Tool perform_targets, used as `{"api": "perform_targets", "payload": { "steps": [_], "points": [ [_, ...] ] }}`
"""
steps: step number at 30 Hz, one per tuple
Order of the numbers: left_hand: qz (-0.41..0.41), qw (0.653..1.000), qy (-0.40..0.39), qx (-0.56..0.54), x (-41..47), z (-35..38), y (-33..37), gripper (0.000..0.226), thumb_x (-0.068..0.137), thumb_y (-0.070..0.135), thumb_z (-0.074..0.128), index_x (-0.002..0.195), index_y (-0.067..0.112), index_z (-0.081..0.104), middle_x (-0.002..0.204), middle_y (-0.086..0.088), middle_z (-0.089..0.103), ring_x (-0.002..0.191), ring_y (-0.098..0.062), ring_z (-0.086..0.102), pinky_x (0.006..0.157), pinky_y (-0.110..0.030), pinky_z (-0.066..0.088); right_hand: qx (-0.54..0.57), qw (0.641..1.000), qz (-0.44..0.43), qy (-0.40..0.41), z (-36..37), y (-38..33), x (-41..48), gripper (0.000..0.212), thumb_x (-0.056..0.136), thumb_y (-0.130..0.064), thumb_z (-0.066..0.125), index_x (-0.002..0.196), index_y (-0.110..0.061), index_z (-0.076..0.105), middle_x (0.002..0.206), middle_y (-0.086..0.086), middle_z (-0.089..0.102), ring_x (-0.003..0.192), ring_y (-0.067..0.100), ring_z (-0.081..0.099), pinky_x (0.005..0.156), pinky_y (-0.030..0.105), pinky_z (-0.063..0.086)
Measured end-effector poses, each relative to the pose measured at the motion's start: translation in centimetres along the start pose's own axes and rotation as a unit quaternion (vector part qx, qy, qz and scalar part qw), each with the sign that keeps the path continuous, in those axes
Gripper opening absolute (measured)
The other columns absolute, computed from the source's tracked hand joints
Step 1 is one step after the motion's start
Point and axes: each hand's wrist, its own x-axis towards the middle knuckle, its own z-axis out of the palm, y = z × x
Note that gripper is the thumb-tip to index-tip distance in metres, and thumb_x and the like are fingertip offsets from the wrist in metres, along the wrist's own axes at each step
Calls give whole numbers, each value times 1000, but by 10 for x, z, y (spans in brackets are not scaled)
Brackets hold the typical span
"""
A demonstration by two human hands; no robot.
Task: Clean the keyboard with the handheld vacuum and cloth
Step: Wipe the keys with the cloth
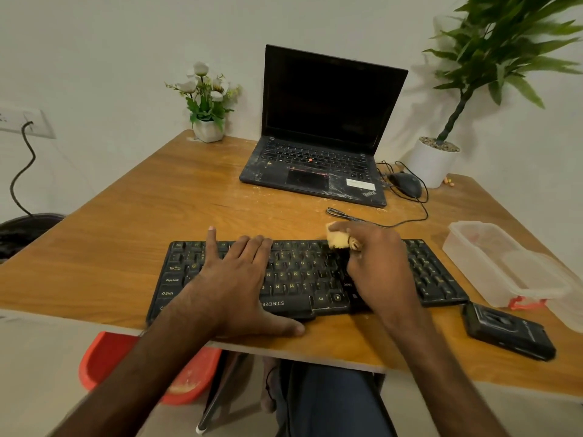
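Note:
A black keyboard (435, 272) lies near the front edge of the wooden table (157, 200). My left hand (233, 279) lies flat on its left half, fingers straight and spread, thumb at the front edge. My right hand (375, 263) grips a bunched yellow cloth (337, 239) and holds it on the keys in the top row, right of centre. A black device that may be the handheld vacuum (508, 331) lies on the table at the front right, apart from both hands.
A dusty open laptop (315, 165) stands at the back, with a black mouse (405, 183) and its cable to its right. A clear plastic box (504, 266) sits right of the keyboard. Two potted plants stand behind. A red tub (107, 357) is under the table.

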Motion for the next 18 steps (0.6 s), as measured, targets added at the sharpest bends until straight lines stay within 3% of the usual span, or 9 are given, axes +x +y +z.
{"api": "perform_targets", "payload": {
  "steps": [5,8,11,15,18],
  "points": [
    [1,1000,7,4,1,1,0,147,54,107,28,157,11,-15,168,-2,-7,155,-19,-7,113,-69,-20,-64,995,-59,-57,18,-12,-30,57,78,10,64,124,-24,67,128,-4,66,120,13,60,104,29,45],
    [3,1000,14,5,2,2,0,147,53,107,27,157,11,-15,168,-2,-8,155,-18,-7,112,-69,-20,-84,988,-101,-76,19,-20,-52,65,54,14,79,109,-21,76,114,2,73,112,20,67,91,40,56],
    [7,1000,21,-7,-2,2,0,150,50,108,27,155,12,-21,168,-2,-14,154,-17,-11,112,-68,-21,-29,991,-89,-96,12,-16,-47,62,74,12,64,120,-29,71,128,-9,66,123,7,57,108,26,44],
    [-10,999,20,-30,-18,-1,-27,153,41,110,24,149,21,-36,165,-5,-25,152,-21,-21,111,-66,-25,39,997,-45,-55,-5,-11,-27,58,82,12,60,119,-31,70,125,-15,65,110,-8,52,92,-1,36],
    [-39,997,14,-73,-30,-3,-56,152,39,111,29,151,28,-31,168,-1,-8,154,-20,-5,119,-60,-15,13,1000,-26,-9,0,-8,-2,56,82,13,60,122,-24,70,128,-6,66,111,6,61,97,15,47]
  ]
}}
